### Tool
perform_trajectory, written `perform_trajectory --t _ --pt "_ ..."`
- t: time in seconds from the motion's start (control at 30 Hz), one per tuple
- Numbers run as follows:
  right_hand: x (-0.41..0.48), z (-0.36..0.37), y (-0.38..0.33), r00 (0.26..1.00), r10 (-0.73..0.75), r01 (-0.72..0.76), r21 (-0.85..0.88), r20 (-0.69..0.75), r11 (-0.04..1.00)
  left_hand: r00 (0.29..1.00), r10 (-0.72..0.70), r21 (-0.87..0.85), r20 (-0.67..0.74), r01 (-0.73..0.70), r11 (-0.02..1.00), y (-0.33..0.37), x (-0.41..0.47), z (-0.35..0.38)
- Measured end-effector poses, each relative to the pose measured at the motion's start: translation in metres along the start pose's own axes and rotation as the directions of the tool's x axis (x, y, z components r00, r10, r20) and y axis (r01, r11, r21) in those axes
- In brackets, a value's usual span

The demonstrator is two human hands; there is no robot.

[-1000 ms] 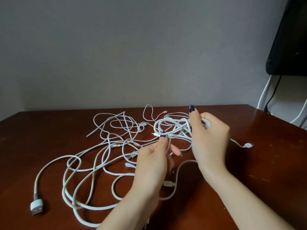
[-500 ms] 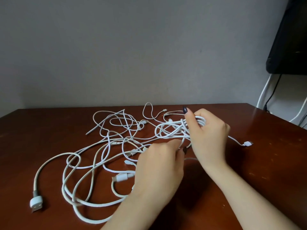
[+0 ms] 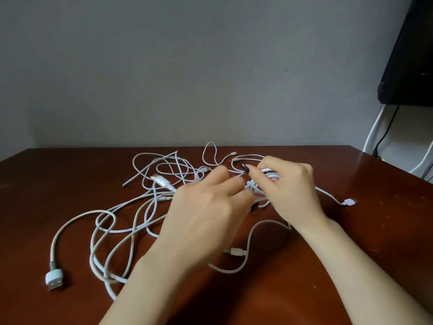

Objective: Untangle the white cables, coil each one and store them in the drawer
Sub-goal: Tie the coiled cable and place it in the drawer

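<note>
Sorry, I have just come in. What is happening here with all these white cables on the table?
A person's right hand grips a small coil of white cable above the brown table. The left hand reaches to that coil; blur hides whether it pinches a strand. The other cables lie loose and tangled on the table, mostly to the left. No drawer is in view.

Two hands: left hand (image 3: 206, 221) and right hand (image 3: 290, 191). One table (image 3: 351, 277). The white cables (image 3: 112, 231) form one tangle, and their number cannot be told. Five plugs show around it: large plug (image 3: 54, 277) at 8 o'clock, blurred plug (image 3: 161, 180) at 11, far tip (image 3: 234, 153) at 1, right plug (image 3: 349, 202) at 3, near plug (image 3: 236, 251) at 5. One black box (image 3: 412, 66) sits at 2 o'clock of the view. At least three cords (image 3: 372, 130) hang below it, two white and one black.
</note>
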State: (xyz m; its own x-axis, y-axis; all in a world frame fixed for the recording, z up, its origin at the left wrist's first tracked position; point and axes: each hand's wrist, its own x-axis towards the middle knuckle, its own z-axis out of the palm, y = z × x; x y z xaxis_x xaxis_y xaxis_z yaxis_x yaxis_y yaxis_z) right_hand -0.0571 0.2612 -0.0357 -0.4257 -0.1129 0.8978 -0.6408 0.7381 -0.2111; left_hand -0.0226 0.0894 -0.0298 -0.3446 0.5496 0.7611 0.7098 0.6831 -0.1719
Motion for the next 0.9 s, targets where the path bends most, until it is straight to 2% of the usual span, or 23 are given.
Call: perform_trajectory --t 0.03,0.1,0.13,0.2,0.3,0.37,0.5,0.63,0.83,0.9 --pt "-0.001 0.001 0.000 0.999 0.005 -0.006 0.024 0.047 1.000 1.000 -0.003 -0.063 0.016 0.004 0.998 0.000 0.001 0.000" --pt "-0.003 0.004 -0.001 0.994 0.061 -0.069 0.094 0.090 0.993 0.994 -0.085 -0.273 0.073 0.102 0.956 0.002 0.002 0.000" --pt "-0.003 0.004 -0.002 0.993 0.087 -0.098 0.134 0.083 0.986 0.984 -0.136 -0.378 0.112 0.169 0.910 0.004 0.001 -0.001" --pt "-0.003 0.003 -0.004 0.994 0.098 -0.105 0.184 0.044 0.977 0.968 -0.210 -0.481 0.135 0.249 0.840 0.007 -0.001 0.002" --pt "0.000 -0.001 -0.006 0.998 0.062 -0.055 0.179 -0.030 0.982 0.942 -0.323 -0.555 0.094 0.318 0.769 0.008 -0.001 0.007" --pt "0.001 -0.002 -0.007 0.998 0.026 -0.017 0.168 -0.053 0.986 0.933 -0.346 -0.585 0.095 0.334 0.740 0.008 -0.001 0.010" --pt "0.002 -0.003 -0.008 0.992 -0.065 0.075 0.091 -0.106 0.993 0.869 -0.467 -0.698 0.164 0.437 0.567 0.011 0.001 0.008" --pt "0.002 -0.006 -0.012 0.971 -0.155 0.162 0.020 -0.183 0.987 0.840 -0.515 -0.778 0.169 0.434 0.454 0.015 0.004 0.003" --pt "0.001 -0.007 -0.012 0.944 -0.196 0.195 -0.031 -0.266 0.980 0.828 -0.546 -0.812 0.126 0.403 0.423 0.020 0.006 -0.001" --pt "-0.001 -0.007 -0.012 0.935 -0.223 0.219 -0.045 -0.278 0.975 0.817 -0.551 -0.830 0.170 0.420 0.367 0.019 0.006 -0.004"
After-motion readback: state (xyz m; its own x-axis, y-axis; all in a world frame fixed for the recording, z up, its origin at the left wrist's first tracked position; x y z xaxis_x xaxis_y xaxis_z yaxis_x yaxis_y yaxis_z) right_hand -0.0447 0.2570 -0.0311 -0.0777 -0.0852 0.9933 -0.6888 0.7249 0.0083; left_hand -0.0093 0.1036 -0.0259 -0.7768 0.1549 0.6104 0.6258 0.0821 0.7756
